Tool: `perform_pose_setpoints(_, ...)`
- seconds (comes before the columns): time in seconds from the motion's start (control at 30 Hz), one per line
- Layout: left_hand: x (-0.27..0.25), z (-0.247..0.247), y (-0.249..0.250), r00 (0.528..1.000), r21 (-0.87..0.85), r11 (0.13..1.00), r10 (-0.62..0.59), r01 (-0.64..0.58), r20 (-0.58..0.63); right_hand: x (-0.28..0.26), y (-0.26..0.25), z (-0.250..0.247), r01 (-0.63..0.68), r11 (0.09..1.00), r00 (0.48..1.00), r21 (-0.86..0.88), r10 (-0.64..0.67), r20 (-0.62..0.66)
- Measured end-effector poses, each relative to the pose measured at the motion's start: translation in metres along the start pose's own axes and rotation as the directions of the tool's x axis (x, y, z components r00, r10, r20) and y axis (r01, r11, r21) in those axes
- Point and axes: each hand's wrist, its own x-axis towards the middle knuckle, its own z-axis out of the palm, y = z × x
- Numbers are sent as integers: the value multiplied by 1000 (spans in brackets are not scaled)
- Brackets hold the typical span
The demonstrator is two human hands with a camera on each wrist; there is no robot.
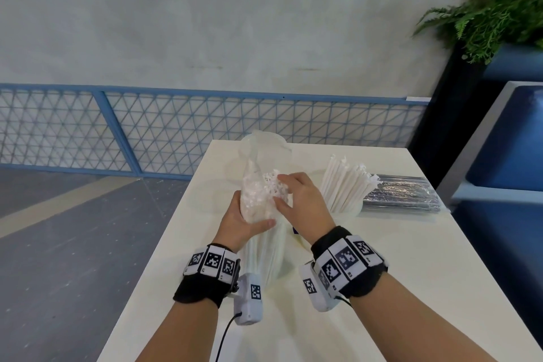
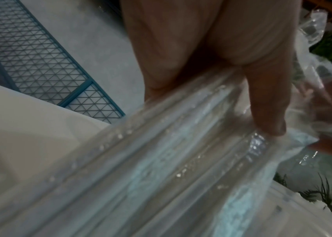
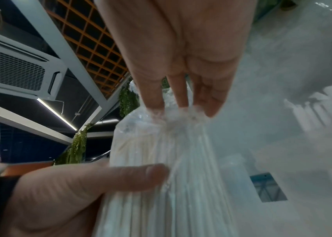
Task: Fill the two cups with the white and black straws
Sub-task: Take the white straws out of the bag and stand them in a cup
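Note:
My left hand [image 1: 245, 220] grips a clear plastic bag of white straws [image 1: 264, 250], held upright over the table; its thumb [image 2: 266, 112] presses the plastic [image 2: 181, 160]. At the bag's open top my right hand [image 1: 296, 200] pinches the straws' ends [image 1: 271, 184], fingertips [image 3: 181, 102] on the tips and thumb against the bundle [image 3: 171, 200]. To the right stands a cup [image 1: 348, 211] with several white straws [image 1: 343, 182] leaning in it. Black straws in a wrapped pack [image 1: 402, 194] lie flat behind that cup. A translucent shape [image 1: 264, 141] rises behind the bag; I cannot tell whether it is a cup or the bag's end.
The white table [image 1: 382, 273] has its left edge close to my left wrist. A blue mesh railing [image 1: 117, 126] runs beyond it. A potted fern [image 1: 499, 9] and a blue seat [image 1: 514, 156] stand at the right.

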Motion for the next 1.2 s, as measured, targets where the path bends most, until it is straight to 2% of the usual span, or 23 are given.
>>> perform_pose_setpoints(0.07,0,2,1,1000,-3,1000,6,-6,5,3,2,2,-78,997,995,-3,78,58)
perform_pose_setpoints(0.27,2,0,-5,1000,-42,999,4,-3,18,4,6,5,-239,956,971,170,233,51)
perform_pose_setpoints(0.37,2,-1,-5,999,-61,998,-4,6,40,2,9,3,-231,945,972,230,212,105)
perform_pose_setpoints(0.47,1,-1,-6,998,-50,999,-9,12,57,2,11,3,-183,964,969,190,144,202)
perform_pose_setpoints(0.67,0,-2,-6,992,-43,999,4,2,128,1,12,5,-223,961,931,162,160,330)
perform_pose_setpoints(0.77,2,-3,-7,991,-33,999,9,-4,131,1,10,11,-210,971,932,116,163,325)
perform_pose_setpoints(0.97,-1,2,-6,989,-65,997,52,-43,138,-16,11,29,-270,899,962,345,238,132)
perform_pose_setpoints(1.03,0,0,-7,988,-50,997,60,-53,146,-19,12,36,-255,909,967,329,237,94)
perform_pose_setpoints(1.2,5,-2,-10,984,9,999,37,-39,175,-13,12,26,-248,923,966,294,212,148)
